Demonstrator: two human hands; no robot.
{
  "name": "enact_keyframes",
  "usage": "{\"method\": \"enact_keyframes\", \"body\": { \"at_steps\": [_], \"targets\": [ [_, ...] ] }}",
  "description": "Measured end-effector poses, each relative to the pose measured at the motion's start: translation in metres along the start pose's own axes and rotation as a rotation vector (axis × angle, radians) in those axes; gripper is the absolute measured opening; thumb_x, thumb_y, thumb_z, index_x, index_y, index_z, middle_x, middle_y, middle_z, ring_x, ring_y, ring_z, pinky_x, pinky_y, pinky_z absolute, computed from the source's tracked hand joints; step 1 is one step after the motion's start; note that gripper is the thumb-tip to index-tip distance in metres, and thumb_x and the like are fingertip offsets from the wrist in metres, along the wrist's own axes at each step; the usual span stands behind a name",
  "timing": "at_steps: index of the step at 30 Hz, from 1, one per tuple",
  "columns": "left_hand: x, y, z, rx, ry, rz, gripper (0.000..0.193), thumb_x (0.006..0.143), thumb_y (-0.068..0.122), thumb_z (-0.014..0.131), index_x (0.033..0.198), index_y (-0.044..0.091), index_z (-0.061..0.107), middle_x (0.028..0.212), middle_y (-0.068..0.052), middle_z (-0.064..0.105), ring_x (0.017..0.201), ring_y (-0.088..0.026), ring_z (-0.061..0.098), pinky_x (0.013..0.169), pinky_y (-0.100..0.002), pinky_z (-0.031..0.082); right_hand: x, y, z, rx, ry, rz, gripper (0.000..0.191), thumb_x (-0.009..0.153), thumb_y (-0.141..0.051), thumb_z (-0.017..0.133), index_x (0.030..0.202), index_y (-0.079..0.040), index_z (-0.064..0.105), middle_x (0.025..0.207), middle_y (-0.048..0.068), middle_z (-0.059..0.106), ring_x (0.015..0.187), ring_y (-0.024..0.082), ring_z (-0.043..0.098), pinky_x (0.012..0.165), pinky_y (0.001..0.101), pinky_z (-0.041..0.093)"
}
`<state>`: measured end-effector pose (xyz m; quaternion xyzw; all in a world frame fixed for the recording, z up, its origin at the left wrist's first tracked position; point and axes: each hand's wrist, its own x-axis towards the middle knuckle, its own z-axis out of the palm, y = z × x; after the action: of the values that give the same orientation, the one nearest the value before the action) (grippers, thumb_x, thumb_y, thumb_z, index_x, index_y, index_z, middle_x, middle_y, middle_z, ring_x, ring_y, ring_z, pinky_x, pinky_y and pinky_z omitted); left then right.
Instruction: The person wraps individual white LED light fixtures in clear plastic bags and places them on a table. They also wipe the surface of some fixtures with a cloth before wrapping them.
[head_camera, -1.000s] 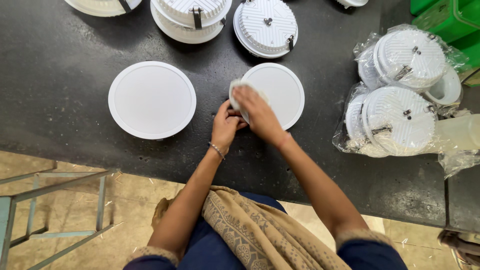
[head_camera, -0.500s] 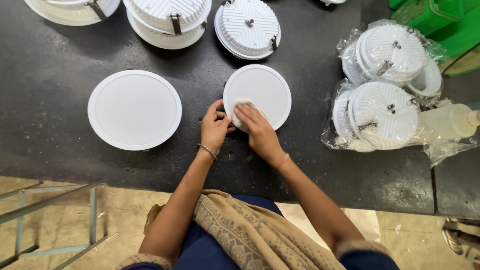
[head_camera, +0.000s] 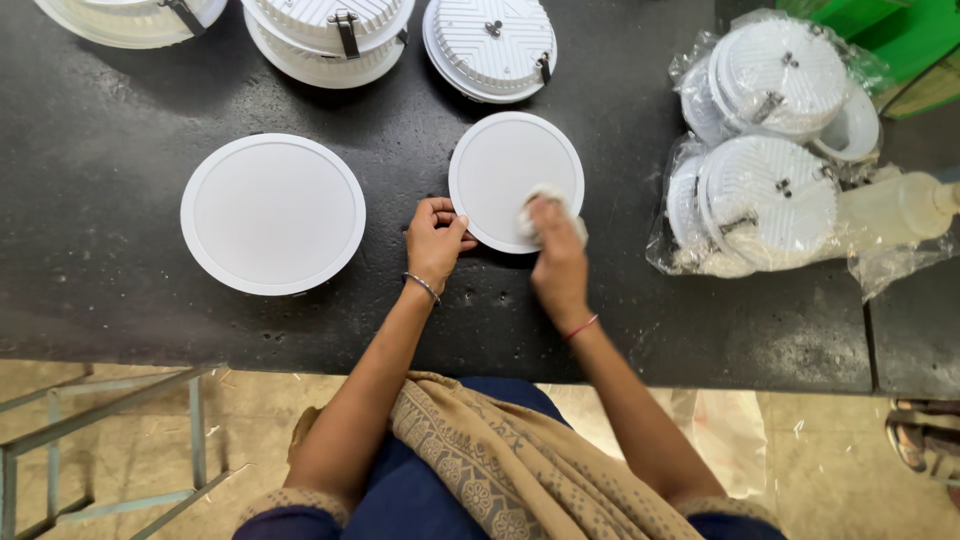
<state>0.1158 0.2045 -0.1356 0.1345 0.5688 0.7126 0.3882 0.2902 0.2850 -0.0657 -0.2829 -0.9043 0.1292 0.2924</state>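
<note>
Here, a small round white light panel (head_camera: 510, 170) lies face up on a dark counter (head_camera: 90, 160), just in front of the person and a little right of centre. The right hand (head_camera: 557, 250) rests on the panel's near right edge, fingers closed around a small white cloth (head_camera: 540, 205) pressed against the panel's surface; the hand and cloth are slightly blurred. The left hand (head_camera: 435, 240) sits at the panel's near left rim, fingers curled narrowly with the tips touching the edge. A thin bracelet circles the left wrist and a red thread circles the right.

Well apart to the left lies a larger round white light panel (head_camera: 272, 213), also face up and untouched. Along the far edge of the counter are three more round fittings turned back side up, showing ribbed white housings (head_camera: 490, 45) with metal spring clips. To the right, more ribbed fittings sit wrapped in clear plastic bags (head_camera: 760, 160), stacked near each other, with a pale plastic bottle (head_camera: 900, 205) lying just beside them. A green crate (head_camera: 900, 40) shows at the top right corner. The person wears a patterned tan scarf (head_camera: 500, 460) over blue clothing
</note>
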Motion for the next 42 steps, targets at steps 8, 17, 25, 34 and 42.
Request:
{"method": "enact_keyframes", "body": {
  "at_steps": [8, 17, 25, 34, 42],
  "targets": [
    [-0.014, 0.01, -0.014, -0.063, 0.072, -0.006, 0.029, 0.094, 0.0, 0.063, 0.12, -0.003, 0.052, 0.103, -0.013, 0.066, 0.083, -0.02, 0.071, 0.071, -0.033, 0.065, -0.042, -0.074, -0.024, 0.675, -0.233, 0.19, 0.06, 0.086, 0.02, 0.043, 0.138, -0.004, 0.064, 0.146, 0.013, 0.063, 0.139, 0.029, 0.057, 0.117, 0.0368, 0.042],
    [-0.054, 0.017, -0.042, -0.163, 0.167, 0.055, 0.029, 0.101, 0.003, 0.059, 0.125, -0.003, 0.043, 0.113, -0.014, 0.059, 0.091, -0.021, 0.071, 0.082, -0.035, 0.067, -0.083, 0.0, -0.056, 1.344, 0.149, 0.853, 0.044, 0.101, 0.007, 0.047, 0.143, 0.001, 0.057, 0.128, 0.01, 0.067, 0.114, 0.017, 0.063, 0.102, 0.0318, 0.05],
    [-0.074, 0.004, -0.025, -0.163, 0.255, 0.087, 0.029, 0.1, 0.003, 0.06, 0.121, -0.002, 0.041, 0.11, -0.012, 0.057, 0.089, -0.02, 0.071, 0.08, -0.036, 0.066, -0.112, 0.044, -0.09, 1.571, 0.19, 0.92, 0.046, 0.099, 0.006, 0.044, 0.144, 0.003, 0.052, 0.132, 0.009, 0.064, 0.12, 0.017, 0.062, 0.107, 0.0319, 0.049],
    [-0.121, -0.007, -0.031, -0.039, 0.312, 0.079, 0.031, 0.098, 0.003, 0.061, 0.121, -0.002, 0.041, 0.108, -0.014, 0.06, 0.084, -0.02, 0.071, 0.071, -0.032, 0.063, -0.13, 0.065, -0.116, 1.621, 0.059, 0.962, 0.041, 0.103, -0.001, 0.046, 0.144, 0.002, 0.053, 0.135, 0.009, 0.064, 0.122, 0.019, 0.061, 0.107, 0.0344, 0.048],
    [-0.155, 0.068, -0.039, 0.839, 0.441, 0.313, 0.051, 0.088, 0.005, 0.073, 0.132, -0.001, 0.049, 0.12, -0.018, 0.052, 0.083, -0.021, 0.069, 0.072, -0.035, 0.057, -0.111, 0.082, -0.088, 1.703, 0.042, 0.996, 0.044, 0.101, -0.001, 0.046, 0.145, -0.002, 0.052, 0.139, 0.009, 0.061, 0.128, 0.022, 0.059, 0.112, 0.0391, 0.045]
  ]
}}
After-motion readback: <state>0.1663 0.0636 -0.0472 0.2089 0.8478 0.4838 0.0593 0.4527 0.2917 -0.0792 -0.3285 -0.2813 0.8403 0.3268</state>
